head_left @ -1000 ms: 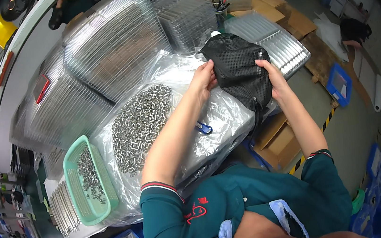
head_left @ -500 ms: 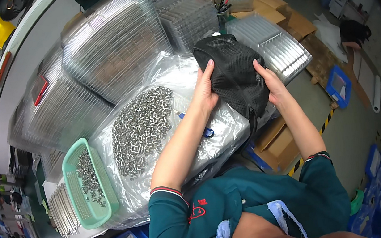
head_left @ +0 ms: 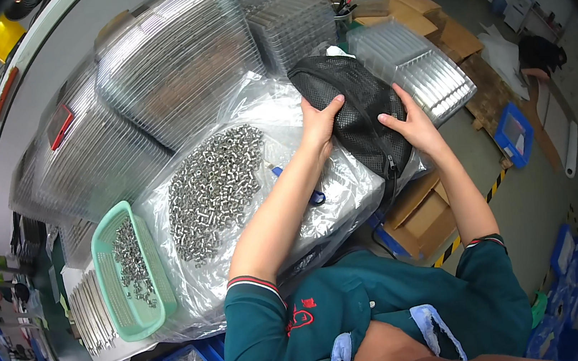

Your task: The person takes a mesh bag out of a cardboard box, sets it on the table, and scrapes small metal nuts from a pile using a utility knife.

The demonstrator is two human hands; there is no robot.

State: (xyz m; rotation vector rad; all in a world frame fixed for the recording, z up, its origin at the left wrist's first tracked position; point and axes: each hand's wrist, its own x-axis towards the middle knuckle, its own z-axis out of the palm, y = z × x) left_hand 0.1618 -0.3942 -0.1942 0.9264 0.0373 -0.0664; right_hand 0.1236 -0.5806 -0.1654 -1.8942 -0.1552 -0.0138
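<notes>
A black mesh bag with a zipper point(head_left: 359, 103) lies over the right end of the plastic-covered work surface. My left hand point(head_left: 320, 122) grips its left side, the thumb laid on top of the mesh. On the opposite side my right hand point(head_left: 414, 122) holds the edge, thumb on top and fingers along the rim. Beneath my left forearm a blue-handled object point(head_left: 317, 197) shows in part; its kind is hidden. A wide pile of small shiny metal fittings point(head_left: 214, 189) is spread on the clear plastic sheet point(head_left: 195, 300) left of my arm.
A pale green basket point(head_left: 162, 297) with more metal pieces stands at the left. Stacked clear plastic trays point(head_left: 176, 57) line the back, and another tray stack point(head_left: 428, 77) sits beyond my right hand. An open cardboard box point(head_left: 420, 218) is below on the right.
The bag has been lowered and flattened somewhat, its zipper now facing up. Both thumbs have shifted inward over the mesh.
</notes>
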